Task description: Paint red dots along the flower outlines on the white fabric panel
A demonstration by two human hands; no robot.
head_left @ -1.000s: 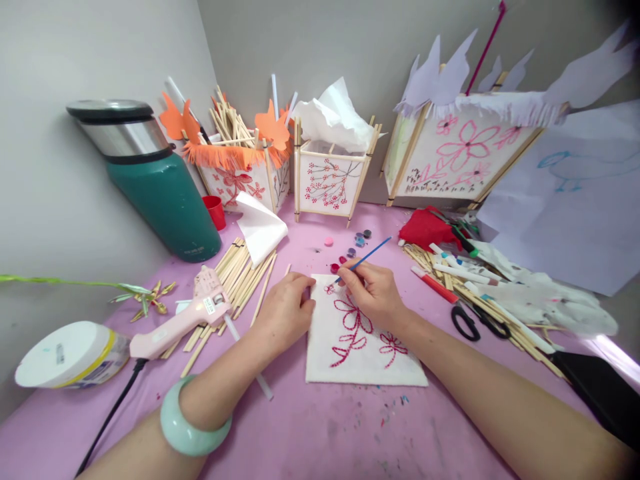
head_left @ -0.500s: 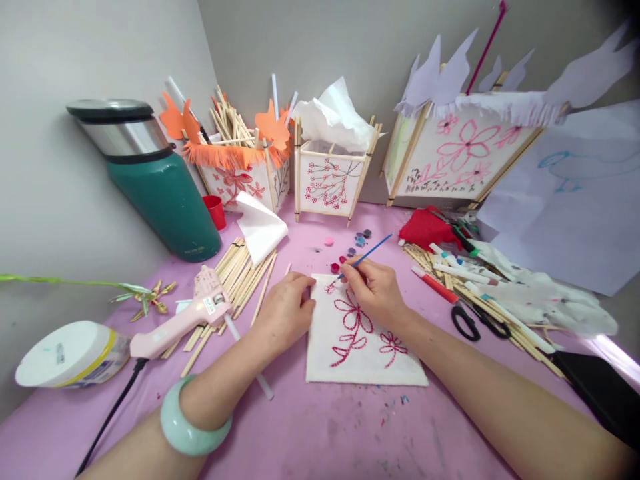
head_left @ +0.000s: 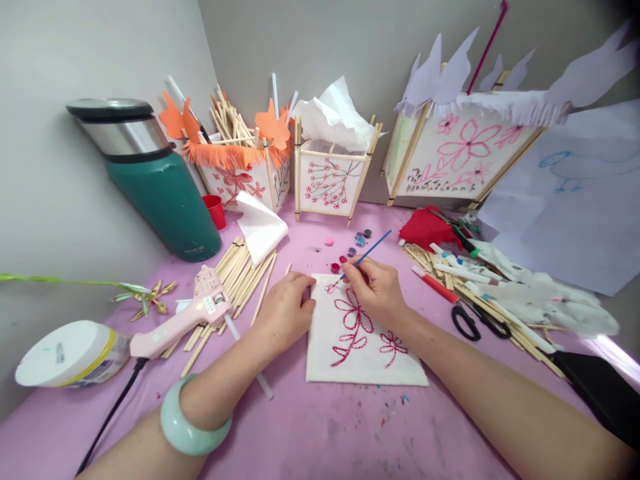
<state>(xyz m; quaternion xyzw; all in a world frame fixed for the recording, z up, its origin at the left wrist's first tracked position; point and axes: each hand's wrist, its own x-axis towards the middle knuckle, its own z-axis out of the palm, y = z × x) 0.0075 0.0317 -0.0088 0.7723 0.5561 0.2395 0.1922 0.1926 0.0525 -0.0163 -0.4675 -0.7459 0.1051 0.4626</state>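
Observation:
My right hand (head_left: pixel 376 288) is closed around a thin blue paintbrush (head_left: pixel 370 248). Its tip is at a small pink flower outline near the top left corner of a white panel (head_left: pixel 367 370). Larger crimson flowers and leaves made of short strokes cover the panel's middle. My left hand (head_left: pixel 286 310) rests at the panel's upper left edge, fingers bent, with a gap between thumb and forefinger. Just beyond the panel stand small paint pots (head_left: pixel 335 267) in crimson, purple, blue and black.
Left lie a pink glue gun (head_left: pixel 183 320), bamboo sticks (head_left: pixel 245 280), a tub (head_left: pixel 75 353) and a green bottle (head_left: pixel 165 193). Painted lanterns (head_left: pixel 331 183) line the wall. Scissors (head_left: pixel 467 323), markers (head_left: pixel 435 285) and more sticks (head_left: pixel 525 340) lie right.
The brush tip has shifted slightly right and up from the small flower, with my right hand. My left hand and the panel stay in place.

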